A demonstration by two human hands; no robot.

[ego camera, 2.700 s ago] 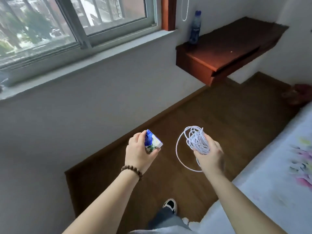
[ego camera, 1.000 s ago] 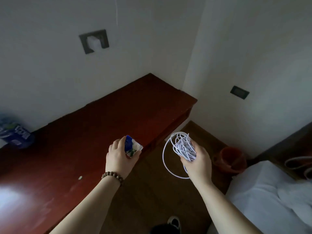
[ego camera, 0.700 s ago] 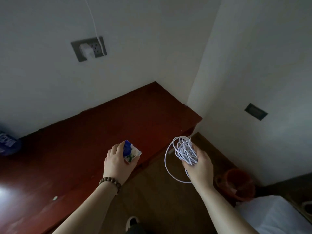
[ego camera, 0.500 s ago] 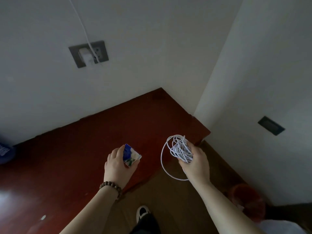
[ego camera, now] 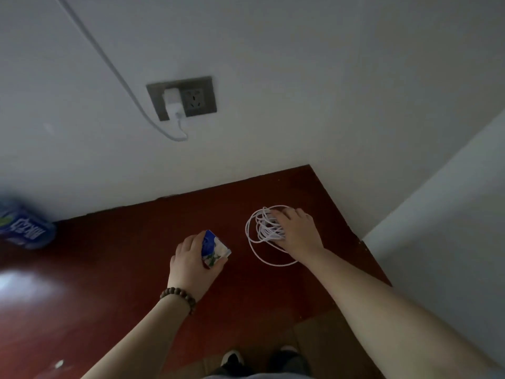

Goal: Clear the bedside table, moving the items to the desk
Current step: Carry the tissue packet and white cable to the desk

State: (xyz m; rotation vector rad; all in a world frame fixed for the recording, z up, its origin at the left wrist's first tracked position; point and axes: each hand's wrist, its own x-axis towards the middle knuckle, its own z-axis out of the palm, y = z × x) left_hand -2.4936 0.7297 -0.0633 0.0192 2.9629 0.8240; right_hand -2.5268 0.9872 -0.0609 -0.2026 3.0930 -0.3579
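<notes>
So the big change from a moment back — both hands were hanging in the air short of the desk edge, and now they're right over the dark red desk (ego camera: 114, 258), reaching in toward the corner where the two walls meet. The right hand (ego camera: 296, 232) has come down with the bundle of white cable (ego camera: 266, 228), and the big loose loop looks like it's lying on the wood already. Fingers are still curled over the coil, so I'd call that hand closed on the cable, though it seems about ready to let go.

Left hand (ego camera: 190, 259) is wrapped around the small blue and white carton (ego camera: 214, 248), held just above or barely on the desk surface — can't really tell which from this angle. Beaded bracelet (ego camera: 179, 295) on that wrist, if anyone cares.

Also on the desk: a blue bottle (ego camera: 23, 228) lying far off to the left, blurry. Up on the wall there's a socket (ego camera: 181, 97) with a white charger (ego camera: 172, 103) plugged in and its cord running up and away.

My read is this is the drop-off step for these two items. After release they count as moved; whether the bedside table has more left on it, no clue, it's out of view
</notes>
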